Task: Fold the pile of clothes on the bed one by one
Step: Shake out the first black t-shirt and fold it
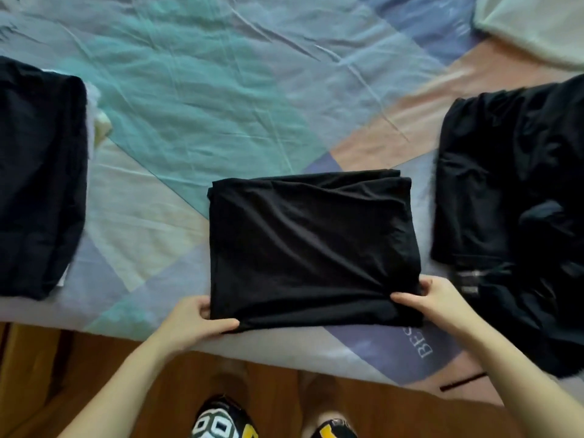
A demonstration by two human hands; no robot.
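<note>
A black garment (309, 245), folded into a rough rectangle, lies at the near middle of the bed (196, 115). My left hand (199, 320) pinches its near left corner, thumb on top and fingers under the edge. My right hand (433, 298) grips its near right corner, where the cloth bunches. At the right lies an unfolded heap of black clothes (518, 216). On the left sits a stack of folded black clothes (38, 175).
The bed sheet has teal, lilac and peach patches and is creased. A pale pillow or cloth (534, 26) lies at the far right corner. The bed's near edge runs just below my hands, above a wooden floor (94, 374) where my slippered feet stand.
</note>
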